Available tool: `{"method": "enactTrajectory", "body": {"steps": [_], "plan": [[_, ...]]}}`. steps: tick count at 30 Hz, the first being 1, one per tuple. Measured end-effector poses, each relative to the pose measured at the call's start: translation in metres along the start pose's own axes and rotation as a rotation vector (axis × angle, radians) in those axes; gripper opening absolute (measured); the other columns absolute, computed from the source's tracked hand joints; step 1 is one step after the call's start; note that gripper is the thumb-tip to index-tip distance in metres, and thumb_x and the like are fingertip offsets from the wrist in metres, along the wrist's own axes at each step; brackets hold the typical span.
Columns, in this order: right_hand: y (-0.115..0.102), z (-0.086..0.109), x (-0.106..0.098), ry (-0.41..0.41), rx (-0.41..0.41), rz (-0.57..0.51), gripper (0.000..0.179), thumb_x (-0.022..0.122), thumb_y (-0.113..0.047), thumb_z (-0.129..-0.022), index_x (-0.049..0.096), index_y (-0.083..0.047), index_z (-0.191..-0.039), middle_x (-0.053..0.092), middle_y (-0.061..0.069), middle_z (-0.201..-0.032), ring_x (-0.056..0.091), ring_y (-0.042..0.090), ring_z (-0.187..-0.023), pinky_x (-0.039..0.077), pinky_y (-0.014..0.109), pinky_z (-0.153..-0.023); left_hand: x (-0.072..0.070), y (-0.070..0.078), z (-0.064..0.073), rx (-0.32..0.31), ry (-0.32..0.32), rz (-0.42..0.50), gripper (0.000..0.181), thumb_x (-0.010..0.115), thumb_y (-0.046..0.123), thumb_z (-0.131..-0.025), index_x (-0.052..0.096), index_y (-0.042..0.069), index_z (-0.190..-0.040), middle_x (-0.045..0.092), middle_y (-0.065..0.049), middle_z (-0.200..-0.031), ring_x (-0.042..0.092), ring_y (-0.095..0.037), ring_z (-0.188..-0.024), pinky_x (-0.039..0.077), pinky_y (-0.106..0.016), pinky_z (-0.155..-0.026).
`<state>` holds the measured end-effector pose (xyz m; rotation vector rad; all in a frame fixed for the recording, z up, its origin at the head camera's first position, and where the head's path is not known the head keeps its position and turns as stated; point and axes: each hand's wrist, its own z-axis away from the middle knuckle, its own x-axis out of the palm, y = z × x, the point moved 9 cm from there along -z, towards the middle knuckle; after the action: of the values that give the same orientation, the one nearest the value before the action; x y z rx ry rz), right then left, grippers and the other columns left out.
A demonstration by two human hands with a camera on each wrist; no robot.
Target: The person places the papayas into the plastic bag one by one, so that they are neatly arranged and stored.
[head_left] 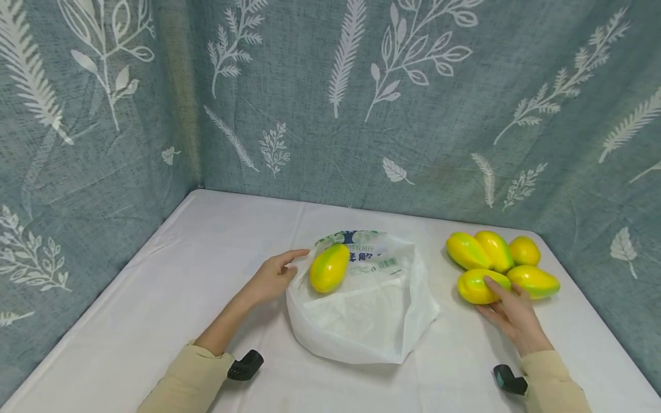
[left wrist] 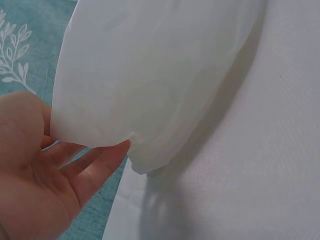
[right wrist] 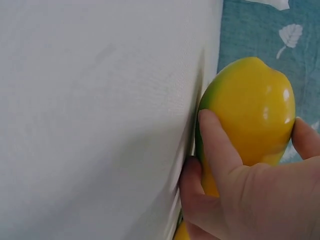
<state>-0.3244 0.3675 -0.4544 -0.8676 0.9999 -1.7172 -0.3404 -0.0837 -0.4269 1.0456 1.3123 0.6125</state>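
Observation:
A white plastic bag (head_left: 356,321) with printing on its far side lies open on the table. Inside its rim, at the left, is a yellow-green mango (head_left: 329,268). My left hand (head_left: 273,276) holds the bag's left rim, and in the left wrist view a fingertip meets the edge of the film (left wrist: 150,90). Over on the right, the fingers and thumb of my right hand (head_left: 513,312) curl round another glossy mango (head_left: 476,287). The right wrist view shows that mango (right wrist: 250,110) between the fingers and thumb, close against the tablecloth.
Several more yellow-green mangoes (head_left: 494,249) lie clustered behind and beside my right hand, near the table's far right corner. White cloth (head_left: 217,235) covers the table. A patterned blue-green curtain (head_left: 310,143) hangs along the back and sides. Black devices (head_left: 245,365) sit at the wrists.

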Motion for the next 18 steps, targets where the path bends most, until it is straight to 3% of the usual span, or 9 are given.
{"method": "enactTrajectory", "body": {"steps": [12,18], "plan": [[-0.002,0.004,-0.006,-0.042,-0.015,0.082,0.110,0.062,-0.036,-0.090,-0.032,-0.018,-0.144,-0.013,0.016,-0.155,0.014,0.031,-0.139,0.034,0.041,-0.101,-0.001,-0.001,0.000,-0.005,0.000,0.004,0.043,0.042,0.000,-0.096,0.048,0.003,-0.138,0.044,-0.024,-0.140,0.058,-0.026,-0.084,0.047,-0.028,-0.063],[-0.010,0.011,-0.005,-0.072,-0.035,0.118,0.110,0.062,-0.037,-0.090,-0.033,-0.020,-0.144,-0.015,0.015,-0.155,0.013,0.032,-0.139,0.035,0.040,-0.101,-0.001,-0.001,0.000,-0.004,0.001,0.004,0.042,0.042,0.000,-0.096,0.048,0.003,-0.138,0.043,-0.024,-0.141,0.058,-0.027,-0.086,0.046,-0.027,-0.064]]}}
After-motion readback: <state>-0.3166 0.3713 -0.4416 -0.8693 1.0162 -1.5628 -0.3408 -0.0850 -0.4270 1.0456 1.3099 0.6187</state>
